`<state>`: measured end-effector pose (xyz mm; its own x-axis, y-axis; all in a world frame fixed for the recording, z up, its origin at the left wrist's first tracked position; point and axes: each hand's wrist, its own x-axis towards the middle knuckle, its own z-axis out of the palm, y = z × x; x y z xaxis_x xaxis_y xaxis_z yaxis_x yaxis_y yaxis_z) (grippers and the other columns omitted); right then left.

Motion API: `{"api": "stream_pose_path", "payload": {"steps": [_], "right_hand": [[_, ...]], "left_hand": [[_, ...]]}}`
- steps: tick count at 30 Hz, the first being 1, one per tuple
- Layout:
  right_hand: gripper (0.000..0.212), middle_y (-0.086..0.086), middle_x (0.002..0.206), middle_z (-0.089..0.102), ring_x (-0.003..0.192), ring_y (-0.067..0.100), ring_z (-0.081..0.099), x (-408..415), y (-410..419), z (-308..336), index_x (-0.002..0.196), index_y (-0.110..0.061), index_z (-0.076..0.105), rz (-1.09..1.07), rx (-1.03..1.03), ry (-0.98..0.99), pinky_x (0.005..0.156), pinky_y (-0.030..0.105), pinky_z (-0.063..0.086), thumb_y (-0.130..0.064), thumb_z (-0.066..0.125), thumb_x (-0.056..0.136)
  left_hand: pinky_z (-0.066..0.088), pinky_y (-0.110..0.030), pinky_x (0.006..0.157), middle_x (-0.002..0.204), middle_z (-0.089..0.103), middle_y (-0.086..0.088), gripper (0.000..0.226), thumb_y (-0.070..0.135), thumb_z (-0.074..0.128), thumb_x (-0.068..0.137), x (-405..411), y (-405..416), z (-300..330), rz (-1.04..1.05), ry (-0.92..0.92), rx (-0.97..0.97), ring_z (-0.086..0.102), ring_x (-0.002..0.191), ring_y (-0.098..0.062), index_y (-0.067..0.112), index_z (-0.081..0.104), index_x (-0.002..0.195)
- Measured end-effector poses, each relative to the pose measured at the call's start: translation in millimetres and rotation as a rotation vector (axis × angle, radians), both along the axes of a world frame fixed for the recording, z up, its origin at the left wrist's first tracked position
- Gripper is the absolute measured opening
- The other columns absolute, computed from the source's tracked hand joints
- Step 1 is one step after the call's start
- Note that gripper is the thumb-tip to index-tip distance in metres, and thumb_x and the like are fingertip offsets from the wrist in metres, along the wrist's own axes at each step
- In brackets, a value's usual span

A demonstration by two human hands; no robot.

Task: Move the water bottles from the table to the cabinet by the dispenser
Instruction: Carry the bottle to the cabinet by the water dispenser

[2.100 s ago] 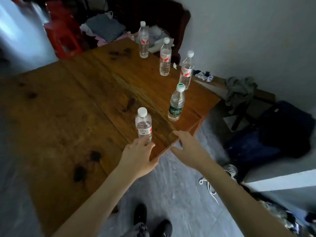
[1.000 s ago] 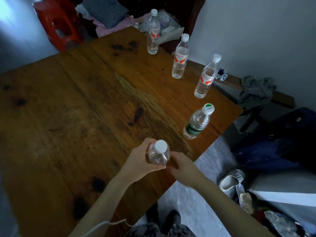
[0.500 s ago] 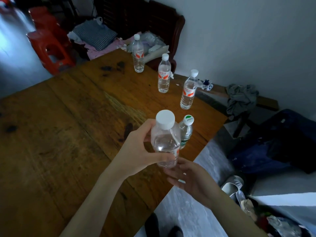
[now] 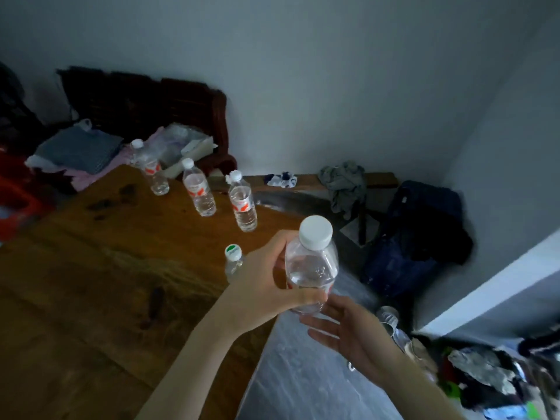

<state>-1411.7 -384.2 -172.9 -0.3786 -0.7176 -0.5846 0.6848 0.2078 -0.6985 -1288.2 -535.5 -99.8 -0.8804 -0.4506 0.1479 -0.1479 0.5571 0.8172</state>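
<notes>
Left hand fingers wrapped round the bottle, lifted past the surface's right edge; right hand spread underneath, so we should cup the base, keep it upright, then carry.

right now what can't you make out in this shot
Head view only:
- Green-capped bottle: lower body hidden behind the left hand.
- Held bottle: label covered by the fingers.
- Cabinet and dispenser: out of frame.
- Floor clutter: blurred, unidentifiable.
</notes>
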Motion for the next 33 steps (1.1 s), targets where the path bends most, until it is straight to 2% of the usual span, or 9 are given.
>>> {"api": "stream_pose_path", "payload": {"steps": [2,7,11,16,18,22,25,29,33], "right_hand": [[0.034,0.02,0.117,0.071,0.108,0.036,0.069,-14,24,5,0.118,-0.002,0.068,-0.093,-0.01,0.014,0.088,0.043,0.056,-0.022,0.047,0.099],[0.036,0.016,0.11,0.072,0.11,0.038,0.068,-48,90,8,0.123,-0.002,0.065,-0.314,-0.05,0.051,0.099,0.048,0.051,-0.023,0.047,0.099],[0.037,0.015,0.116,0.072,0.108,0.034,0.069,-59,144,13,0.122,-0.004,0.065,-0.496,-0.034,0.074,0.092,0.043,0.053,-0.024,0.041,0.103],[0.041,0.02,0.125,0.068,0.118,0.039,0.063,-48,196,21,0.127,-0.001,0.061,-0.733,-0.011,0.096,0.094,0.045,0.056,-0.028,0.041,0.102],[0.041,0.019,0.123,0.069,0.112,0.035,0.067,-34,213,33,0.128,-0.001,0.061,-0.846,-0.016,0.093,0.086,0.041,0.059,-0.027,0.043,0.102],[0.038,0.017,0.109,0.073,0.095,0.031,0.072,13,255,58,0.114,-0.002,0.067,-1.102,-0.037,0.124,0.08,0.039,0.057,-0.027,0.042,0.1],[0.044,0.022,0.116,0.07,0.102,0.034,0.07,52,286,70,0.113,-0.003,0.069,-1.262,0.008,0.159,0.081,0.04,0.058,-0.037,0.054,0.088],[0.054,0.024,0.125,0.066,0.117,0.038,0.064,108,324,79,0.133,0.005,0.055,-1.439,0.065,0.162,0.096,0.044,0.052,-0.036,0.042,0.101],[0.054,0.024,0.127,0.065,0.118,0.039,0.063,173,352,79,0.133,0.005,0.055,-1.619,0.061,0.174,0.103,0.047,0.047,-0.037,0.039,0.102]], "left_hand": [[0.044,-0.003,0.091,0.12,0.055,0.046,0.063,0.056,0.081,0.072,-25,16,10,-0.07,0.01,0.016,0.053,0.119,0.014,0.051,0.044,0.123],[0.045,-0.006,0.098,0.123,0.058,0.04,0.06,0.05,0.082,0.077,-92,60,24,-0.286,0.028,0.019,0.055,0.122,0.009,0.052,0.045,0.125],[0.043,0.0,0.089,0.116,0.055,0.049,0.061,0.054,0.078,0.072,-134,106,35,-0.476,0.036,0.029,0.053,0.118,0.016,0.051,0.045,0.123],[0.057,-0.03,0.09,0.114,0.07,0.021,0.066,0.049,0.087,0.071,-169,156,49,-0.748,0.06,0.01,0.068,0.103,-0.006,0.042,0.054,0.128],[0.057,-0.037,0.089,0.111,0.072,0.014,0.067,0.05,0.087,0.071,-181,178,57,-0.859,0.067,0.006,0.07,0.098,-0.012,0.041,0.055,0.129],[0.051,-0.012,0.078,0.108,0.07,0.025,0.072,0.064,0.087,0.061,-188,228,72,-1.07,0.088,0.059,0.067,0.096,0.005,0.051,0.054,0.124],[0.055,-0.018,0.076,0.108,0.07,0.029,0.069,0.069,0.081,0.053,-178,269,78,-1.218,0.086,0.126,0.069,0.094,0.002,0.061,0.053,0.115],[0.053,-0.01,0.07,0.106,0.072,0.028,0.064,0.043,0.094,0.061,-152,322,80,-1.395,0.065,0.244,0.069,0.095,0.007,0.046,0.059,0.114],[0.051,-0.01,0.072,0.109,0.072,0.026,0.069,0.059,0.089,0.059,-114,374,83,-1.58,0.088,0.211,0.067,0.102,0.005,0.042,0.059,0.119]]}}
